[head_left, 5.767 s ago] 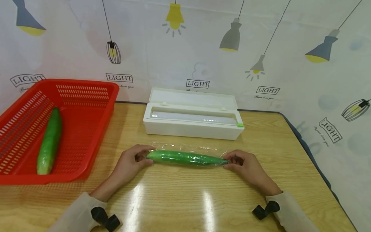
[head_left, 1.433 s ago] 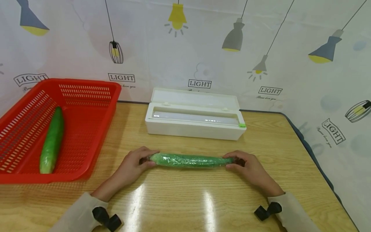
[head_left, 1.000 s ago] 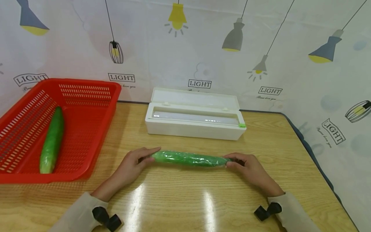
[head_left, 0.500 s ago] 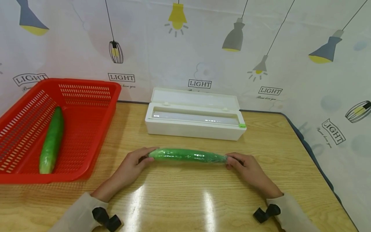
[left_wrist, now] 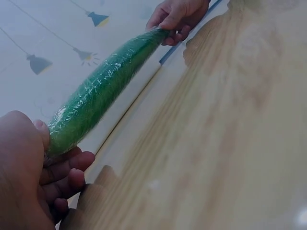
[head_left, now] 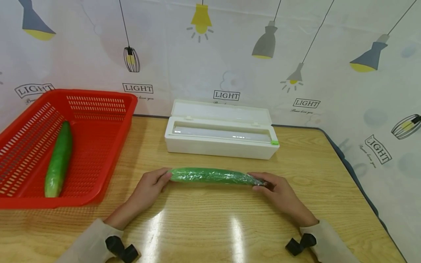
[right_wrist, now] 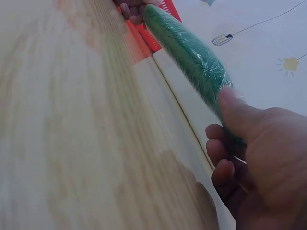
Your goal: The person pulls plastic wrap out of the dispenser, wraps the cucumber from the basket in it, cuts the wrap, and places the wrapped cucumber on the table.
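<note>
A green cucumber [head_left: 210,176] wrapped in clear cling film spans the space between my hands, lifted off the table in both wrist views. My left hand [head_left: 149,187] grips its paler end, thumb on the near side and fingers curled beneath. At the darker, tapered end, my right hand [head_left: 279,191] pinches the cucumber and its film between thumb and fingers. The film lies snug and shiny along the cucumber [left_wrist: 103,88], with a crinkled bit near the right hand [right_wrist: 271,153].
Behind the hands stands a white cling film box [head_left: 220,148], lid raised, a film roll [head_left: 223,133] inside and a green slider at its right end. To the left, a red basket [head_left: 113,160] holds another cucumber [head_left: 59,160]. A printed curtain hangs behind the wooden table [head_left: 190,226].
Loose film that stuck out behind the cucumber earlier now lies wrapped round it. The cucumber has turned in the hands and risen slightly; the right hand's grip on the tapered end has shifted.
</note>
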